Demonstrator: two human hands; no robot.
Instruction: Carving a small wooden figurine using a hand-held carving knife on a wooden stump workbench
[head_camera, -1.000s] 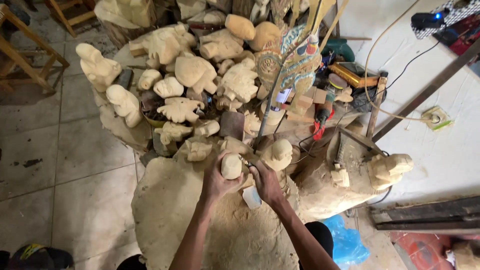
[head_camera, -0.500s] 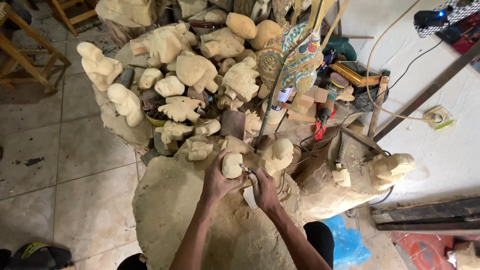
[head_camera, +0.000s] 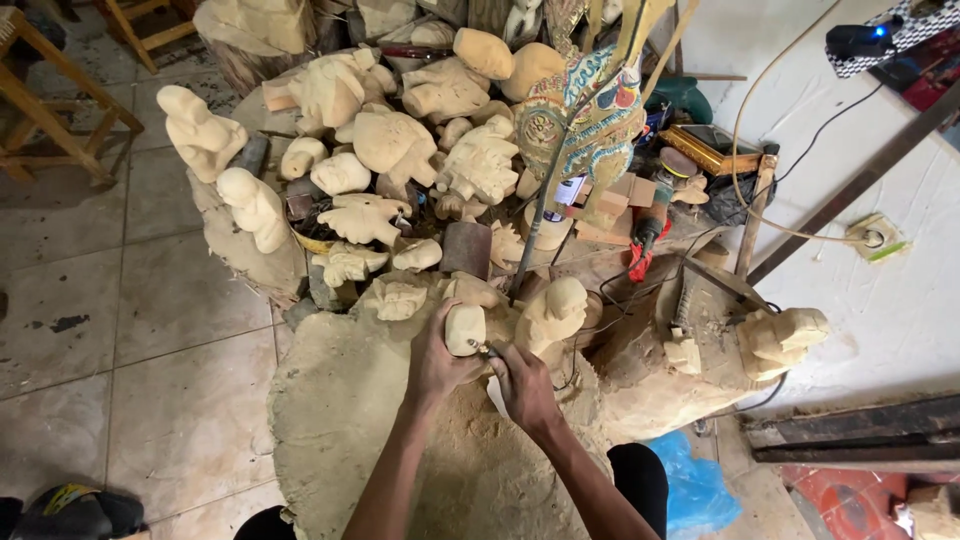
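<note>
Left hand: the left hand (head_camera: 435, 362) is clamped round a small pale wooden carving (head_camera: 465, 327), thumb and fingers wrapped on its lower half, top poking out above the grip.
Right hand: the right hand (head_camera: 522, 385) is clenched on a thin carving tool (head_camera: 487, 350), its metal tip meeting the carving's lower right edge, right at the grip.
Carving: upright, held just over the big dusty wooden block (head_camera: 350, 420) that spreads below and left of both hands.
Just right of the grip: another pale figure (head_camera: 553, 310), rounded head, close beside the held piece.
Beyond the grip: a heap of unfinished pale carvings (head_camera: 395, 140), and a painted flat puppet (head_camera: 585, 110) standing on its rod.
Far right of the grip: a red-handled tool (head_camera: 640, 250) lying on the clutter.
</note>
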